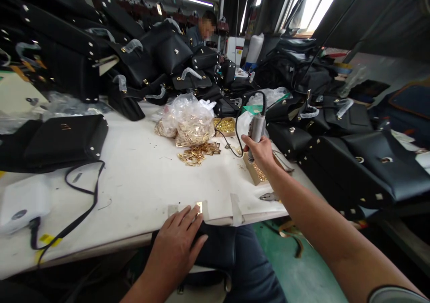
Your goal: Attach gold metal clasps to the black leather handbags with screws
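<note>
My right hand (262,151) is wrapped round a grey electric screwdriver (257,127), whose black cord rises from its top. The tool points down over a small cardboard box (251,172) of tiny gold pieces, probably screws. My left hand (176,242) lies flat, fingers stretched out, at the table's front edge. Its fingertips rest beside a small gold metal plate (199,207), and whether they press on it is hard to see. Below that hand a black leather bag (220,247) lies across my lap, partly hidden.
Gold fittings (198,154) are heaped before clear plastic bags (193,126) of more fittings. Pliers (269,197) lie by the right edge. A white power box (23,200) with a black cable sits left. Black handbags (174,48) are piled around; a person (201,30) is behind them.
</note>
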A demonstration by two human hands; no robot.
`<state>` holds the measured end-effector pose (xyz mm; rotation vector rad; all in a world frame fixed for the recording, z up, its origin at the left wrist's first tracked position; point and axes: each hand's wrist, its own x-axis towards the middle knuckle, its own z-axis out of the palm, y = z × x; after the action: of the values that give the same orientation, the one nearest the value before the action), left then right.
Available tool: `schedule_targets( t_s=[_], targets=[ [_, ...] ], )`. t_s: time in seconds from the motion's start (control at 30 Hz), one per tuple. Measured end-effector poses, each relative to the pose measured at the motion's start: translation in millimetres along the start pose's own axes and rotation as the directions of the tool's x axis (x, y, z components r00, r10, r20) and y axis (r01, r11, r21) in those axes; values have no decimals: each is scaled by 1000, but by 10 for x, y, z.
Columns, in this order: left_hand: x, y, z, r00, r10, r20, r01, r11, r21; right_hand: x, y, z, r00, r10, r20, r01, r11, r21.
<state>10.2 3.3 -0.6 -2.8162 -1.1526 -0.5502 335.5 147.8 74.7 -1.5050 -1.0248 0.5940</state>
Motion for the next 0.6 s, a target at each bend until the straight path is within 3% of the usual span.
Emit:
schedule_targets(
  t_s=[0.37,0.6],
  targets=[
    [-20,27,-5,999,-31,15,32,999,-29,7,244,139,991,-75,111,80,996,-43],
    [7,47,-13,999,-50,16,51,998,-46,-113,-11,108,995,-46,87,46,999,6]
  ],
)
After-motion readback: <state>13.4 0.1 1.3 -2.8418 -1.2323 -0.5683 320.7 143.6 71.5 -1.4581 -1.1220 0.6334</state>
